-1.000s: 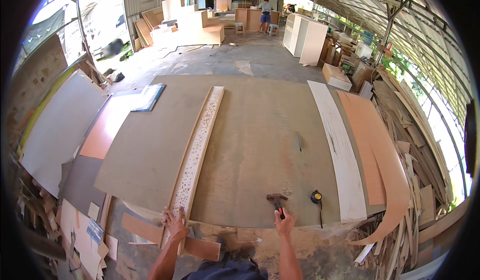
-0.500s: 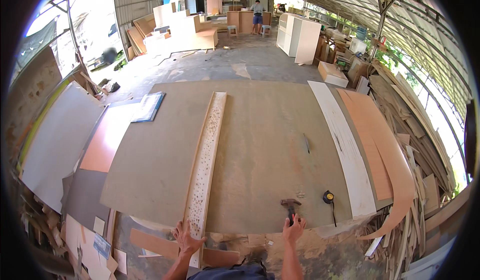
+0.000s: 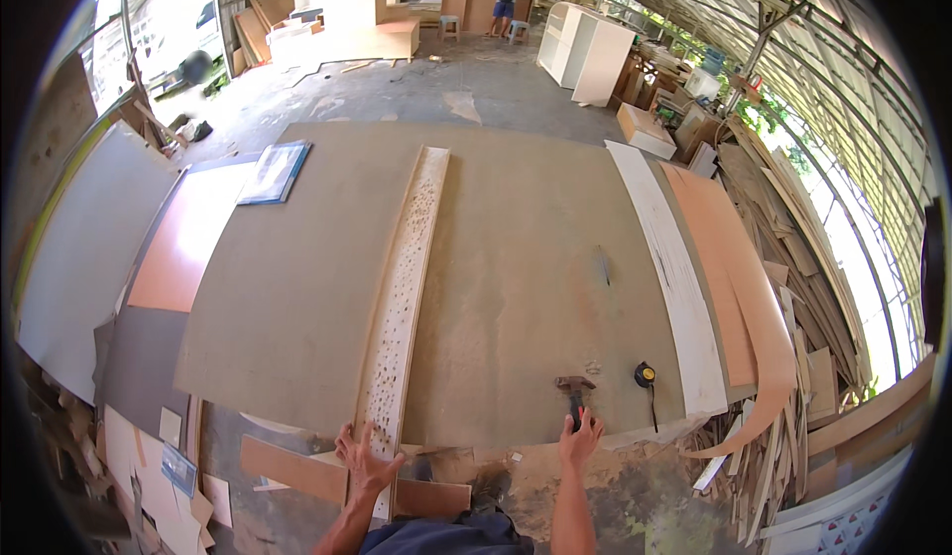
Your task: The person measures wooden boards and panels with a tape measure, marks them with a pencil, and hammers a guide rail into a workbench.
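A long pale board (image 3: 407, 282) with a speckled, pitted face lies lengthwise on a large brown sheet (image 3: 526, 257). My left hand (image 3: 367, 461) rests at its near end, fingers spread, thumb out to the right. Further right, my right hand (image 3: 580, 441) has its fingers at the dark handle of a claw hammer (image 3: 574, 386), whose head lies on the sheet, pointing away from me. The palm side of that grip is hidden. A yellow-and-black tape measure (image 3: 645, 371) sits right of the hammer, and a thin dark pointed tool (image 3: 603, 265) lies farther off.
A white strip (image 3: 674, 287) and a curling orange veneer sheet (image 3: 739, 307) line the right side. Wood offcuts (image 3: 783, 416) are piled beyond them. At the far left corner lies a blue-edged packet (image 3: 275, 173). A person (image 3: 504, 4) stands by a cabinet in the background.
The view has tipped downward, so the worktop sits higher in the picture. My left hand stays on the board's near end and my right hand at the hammer handle.
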`<action>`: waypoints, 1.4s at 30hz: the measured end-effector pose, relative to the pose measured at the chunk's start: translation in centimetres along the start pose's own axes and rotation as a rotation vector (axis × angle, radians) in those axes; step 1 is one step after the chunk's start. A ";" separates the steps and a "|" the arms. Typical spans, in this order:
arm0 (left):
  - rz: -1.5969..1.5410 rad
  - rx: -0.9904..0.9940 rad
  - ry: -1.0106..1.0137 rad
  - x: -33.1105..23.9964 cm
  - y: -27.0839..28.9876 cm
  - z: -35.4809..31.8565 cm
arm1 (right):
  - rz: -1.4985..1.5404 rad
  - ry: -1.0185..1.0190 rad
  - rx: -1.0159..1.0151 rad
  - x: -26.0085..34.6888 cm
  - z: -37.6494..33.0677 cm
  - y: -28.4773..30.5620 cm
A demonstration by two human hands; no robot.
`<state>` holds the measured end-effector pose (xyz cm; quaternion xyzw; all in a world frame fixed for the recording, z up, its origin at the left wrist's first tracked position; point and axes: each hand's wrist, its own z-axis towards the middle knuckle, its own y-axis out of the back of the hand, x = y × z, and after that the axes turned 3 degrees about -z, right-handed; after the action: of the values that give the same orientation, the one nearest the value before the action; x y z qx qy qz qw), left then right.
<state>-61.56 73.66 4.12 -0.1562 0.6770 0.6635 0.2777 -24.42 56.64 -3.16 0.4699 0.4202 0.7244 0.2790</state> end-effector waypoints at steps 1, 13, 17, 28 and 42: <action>-0.014 -0.017 -0.021 0.1 -0.3 0.1 | -0.002 0.010 0.009 -0.2 0.7 0.2; -0.245 0.090 0.036 3.0 1.0 0.7 | 0.998 -0.529 0.608 6.4 -2.1 -1.2; -0.816 0.197 0.169 4.0 3.1 1.3 | 1.276 -0.625 0.804 13.7 -6.8 0.6; -1.229 0.473 0.348 5.4 1.1 -0.9 | 1.304 -0.757 0.921 19.7 -14.0 -0.5; -1.157 0.590 0.343 9.0 0.1 -0.6 | 1.374 -0.659 0.571 27.3 -4.1 -7.2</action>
<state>-68.92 74.52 -1.04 -0.5146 0.6718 0.1608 0.5080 -39.09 80.57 1.96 0.8651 0.1028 0.4231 -0.2489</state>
